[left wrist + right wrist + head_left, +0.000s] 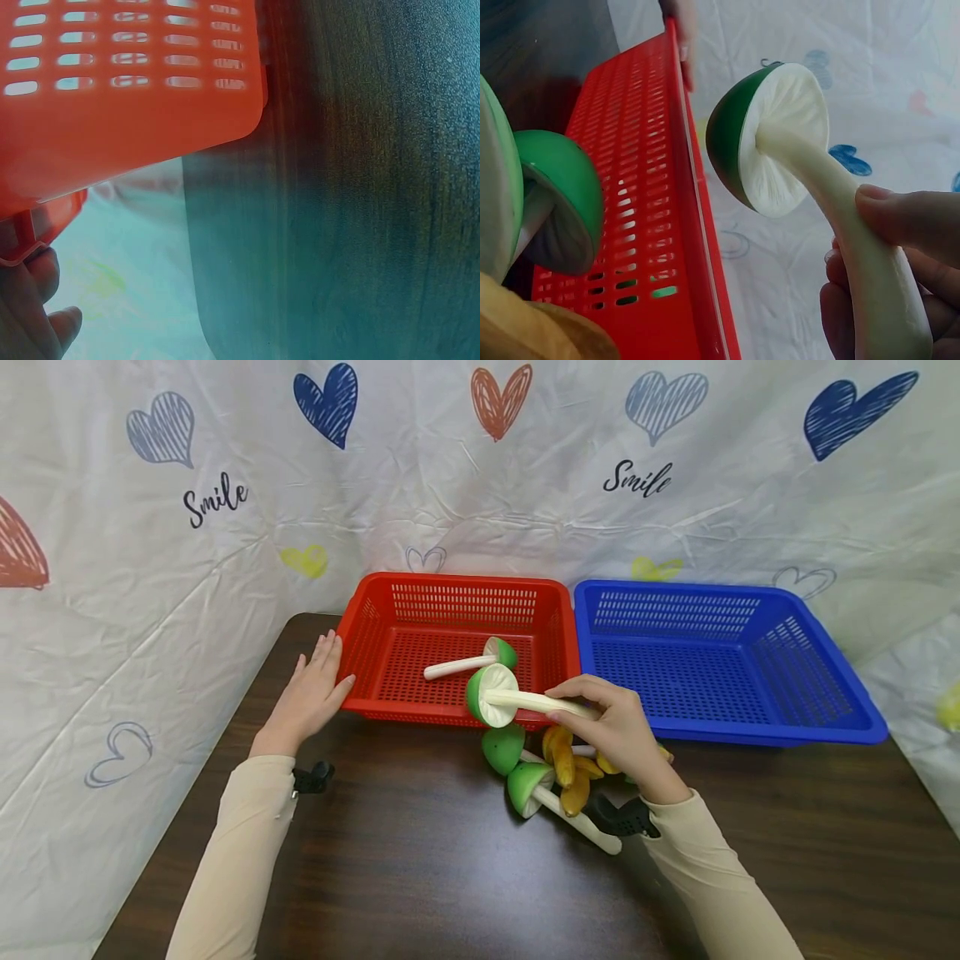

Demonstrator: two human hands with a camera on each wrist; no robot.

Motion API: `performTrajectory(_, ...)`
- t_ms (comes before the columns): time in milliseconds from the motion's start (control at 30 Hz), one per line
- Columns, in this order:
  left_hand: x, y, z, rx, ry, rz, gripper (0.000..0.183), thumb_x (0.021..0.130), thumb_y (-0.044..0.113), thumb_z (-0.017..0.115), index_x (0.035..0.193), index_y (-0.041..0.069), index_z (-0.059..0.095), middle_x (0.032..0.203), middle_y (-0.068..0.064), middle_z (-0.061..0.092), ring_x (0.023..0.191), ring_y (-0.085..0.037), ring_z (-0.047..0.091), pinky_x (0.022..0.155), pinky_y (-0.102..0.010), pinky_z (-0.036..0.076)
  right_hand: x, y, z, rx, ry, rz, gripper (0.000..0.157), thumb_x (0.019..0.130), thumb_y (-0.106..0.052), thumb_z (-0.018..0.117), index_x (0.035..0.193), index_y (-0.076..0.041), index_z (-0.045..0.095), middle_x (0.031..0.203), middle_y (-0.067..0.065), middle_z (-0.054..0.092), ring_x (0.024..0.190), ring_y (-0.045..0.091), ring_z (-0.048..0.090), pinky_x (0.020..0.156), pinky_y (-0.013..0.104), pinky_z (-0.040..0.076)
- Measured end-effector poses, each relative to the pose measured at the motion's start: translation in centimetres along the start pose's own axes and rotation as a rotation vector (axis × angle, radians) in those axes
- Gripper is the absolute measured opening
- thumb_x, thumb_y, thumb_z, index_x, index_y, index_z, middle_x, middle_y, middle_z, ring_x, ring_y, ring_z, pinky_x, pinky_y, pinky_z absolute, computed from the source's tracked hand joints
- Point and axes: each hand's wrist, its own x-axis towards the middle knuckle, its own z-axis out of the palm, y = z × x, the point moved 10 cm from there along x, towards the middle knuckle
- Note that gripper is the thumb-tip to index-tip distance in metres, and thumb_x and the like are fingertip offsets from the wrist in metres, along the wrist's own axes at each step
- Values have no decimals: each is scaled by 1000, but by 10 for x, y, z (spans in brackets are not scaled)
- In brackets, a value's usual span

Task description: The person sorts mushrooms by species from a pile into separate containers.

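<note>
OK, right hand [611, 718] pinches a mushroom [504, 697] by the stem, above the front rim of the red basket [465, 578]; left hand [306, 693], fingers straight, touches that basket's left side. Head view alone gets the blue basket [757, 732], and shows a second mushroom [461, 667] lying inside the red one.

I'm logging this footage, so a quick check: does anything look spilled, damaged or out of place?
Nothing appears spilled or damaged. The one untidy spot is on the table, where green-capped mushrooms and bananas lie jumbled together near the red basket and blue basket. The right hand partly hides the jumble.
</note>
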Motion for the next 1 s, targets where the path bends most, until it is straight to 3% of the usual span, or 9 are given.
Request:
performTrajectory(567,-1,0,0,1,6,-3,68,100,31,37,148,-6,8,156,-19,4,143,-32,3,111,-58,6,25,15,26,-23,-64,54,18,80,-6,74,98,-5,72,96,5,69,78,12,59,66,20,50)
performTrajectory(1000,0,-1,1,13,3,4,68,101,32,36,148,-6,7,156,-19,3,143,-35,5,110,-59,7,41,20,38,-188,-122,38,16,80,-6,74,95,-5,73,89,5,69,66,14,55,58,25,44)
